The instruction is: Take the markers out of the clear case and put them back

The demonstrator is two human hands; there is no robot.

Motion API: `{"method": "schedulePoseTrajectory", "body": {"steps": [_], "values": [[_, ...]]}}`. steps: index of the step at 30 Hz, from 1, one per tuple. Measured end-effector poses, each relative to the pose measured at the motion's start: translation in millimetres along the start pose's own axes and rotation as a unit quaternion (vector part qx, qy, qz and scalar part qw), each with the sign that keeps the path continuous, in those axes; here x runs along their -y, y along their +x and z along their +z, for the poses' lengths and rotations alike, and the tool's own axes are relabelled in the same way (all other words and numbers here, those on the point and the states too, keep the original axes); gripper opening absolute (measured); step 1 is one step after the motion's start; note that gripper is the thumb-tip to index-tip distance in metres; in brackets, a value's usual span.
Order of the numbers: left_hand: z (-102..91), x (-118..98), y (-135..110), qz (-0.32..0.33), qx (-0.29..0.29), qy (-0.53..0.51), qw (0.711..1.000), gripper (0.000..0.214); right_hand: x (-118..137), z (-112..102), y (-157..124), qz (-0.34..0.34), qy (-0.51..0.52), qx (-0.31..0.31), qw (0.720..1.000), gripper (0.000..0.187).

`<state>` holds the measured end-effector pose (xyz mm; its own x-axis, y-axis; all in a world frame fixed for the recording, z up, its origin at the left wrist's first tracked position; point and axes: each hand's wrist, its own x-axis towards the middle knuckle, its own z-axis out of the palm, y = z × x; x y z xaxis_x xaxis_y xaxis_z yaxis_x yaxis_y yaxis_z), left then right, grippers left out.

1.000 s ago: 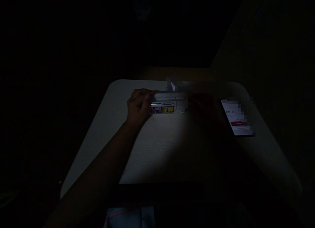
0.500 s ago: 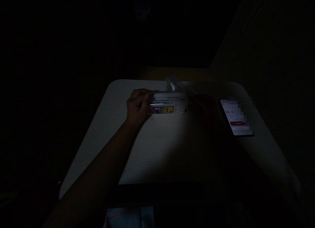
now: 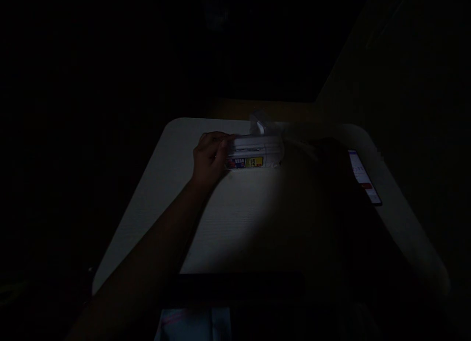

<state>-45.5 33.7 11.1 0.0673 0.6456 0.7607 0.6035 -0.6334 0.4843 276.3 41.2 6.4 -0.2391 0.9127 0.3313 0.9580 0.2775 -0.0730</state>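
Left hand (image 3: 209, 157) clamped on the end of a long white oblong package with a glossy wrap and a yellow, red and blue printed label (image 3: 253, 152), fingers (image 3: 221, 142) curled over its top edge. Package running away to the right of that hand, long axis crosswise on the table, left hand the nearer one, in contact. Right hand (image 3: 329, 157) dark in shadow, just past the package's far end; contact and finger spread impossible to tell. Crumpled clear plastic film (image 3: 259, 125) just beyond the package, ahead of the left hand. Pale smooth round-cornered table (image 3: 235, 223) underneath. Slim smartphone with lit white screen (image 3: 364, 176) beside the right hand, partly hidden.
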Motion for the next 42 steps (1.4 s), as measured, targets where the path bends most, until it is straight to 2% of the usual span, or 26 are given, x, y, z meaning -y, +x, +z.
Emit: {"method": "schedulePoseTrajectory", "body": {"steps": [6, 10, 18, 22, 24, 28, 35, 42], "values": [[0.5, 1, 0, 0.006, 0.001, 0.001, 1.000, 0.031, 20, -9, -1, 0.120, -0.022, 0.020, 0.992, 0.041], [0.8, 1, 0, -0.005, 0.001, 0.002, 1.000, 0.032, 23, -7, 0, 0.151, 0.006, 0.020, 0.988, 0.042], [1.8, 4, -1, 0.002, -0.003, -0.004, 1.000, 0.031, 20, 3, 2, 0.110, 0.023, -0.012, 0.994, 0.042], [2.0, 5, -1, 0.002, -0.002, -0.004, 1.000, 0.031, 17, 13, 5, 0.017, 0.039, 0.003, 0.999, 0.040], [1.9, 4, -1, 0.002, 0.000, -0.001, 1.000, 0.031, 17, 16, 5, -0.007, 0.063, 0.004, 0.998, 0.039], [1.8, 4, -1, 0.000, 0.002, -0.003, 1.000, 0.030, 16, 16, 3, 0.033, 0.081, -0.019, 0.996, 0.041], [1.9, 5, -1, -0.002, 0.002, 0.001, 1.000, 0.031, 15, 9, 5, 0.090, 0.053, 0.006, 0.994, 0.048], [3.0, 7, -2, -0.008, 0.001, -0.003, 1.000, 0.032, 20, 9, 9, 0.028, 0.042, 0.064, 0.997, 0.052]]}}
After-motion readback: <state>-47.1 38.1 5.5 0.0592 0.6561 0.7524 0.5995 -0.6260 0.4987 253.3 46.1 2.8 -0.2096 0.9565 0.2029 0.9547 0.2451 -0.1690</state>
